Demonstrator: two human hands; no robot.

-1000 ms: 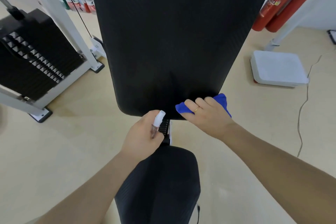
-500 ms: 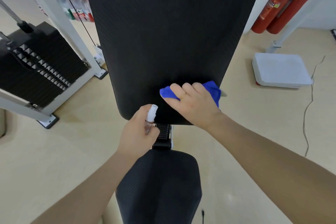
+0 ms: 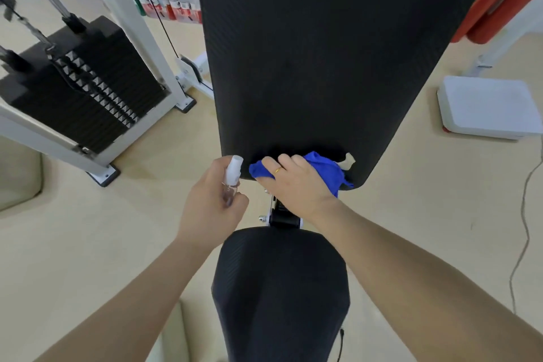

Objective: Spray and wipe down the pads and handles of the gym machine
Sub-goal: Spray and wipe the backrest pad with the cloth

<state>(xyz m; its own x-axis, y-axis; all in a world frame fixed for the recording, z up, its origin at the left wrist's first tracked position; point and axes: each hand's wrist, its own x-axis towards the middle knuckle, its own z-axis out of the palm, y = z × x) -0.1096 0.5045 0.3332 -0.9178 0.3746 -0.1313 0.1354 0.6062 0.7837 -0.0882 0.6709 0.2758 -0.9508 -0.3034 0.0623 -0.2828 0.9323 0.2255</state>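
**At the lower edge of the back pad: cloth pass, item record**

Centre of frame: right hand (image 3: 296, 182), fingers pressed flat over a blue cloth (image 3: 326, 173), holds it against the bottom edge of the long black back pad (image 3: 308, 53). Compared with a second ago, the cloth has travelled leftward along that edge, from the lower right corner toward the middle. Judgement: the lower strip is being wiped across; the left corner remains.

Left of centre: left hand (image 3: 214, 200) clenched round a small clear spray bottle (image 3: 232, 176), white cap up, just beside the cloth, not touching the pad.

Lower centre: black seat pad (image 3: 279, 288), separate, apparently not yet wiped.

Surroundings: weight stack (image 3: 82, 82) in white frame, upper left; red fire extinguishers (image 3: 493, 0), upper right; white platform (image 3: 487, 109), right; cable (image 3: 526, 214) along the floor. A pale tag (image 3: 348, 160) projects beside the cloth. Nothing blocks the pad.
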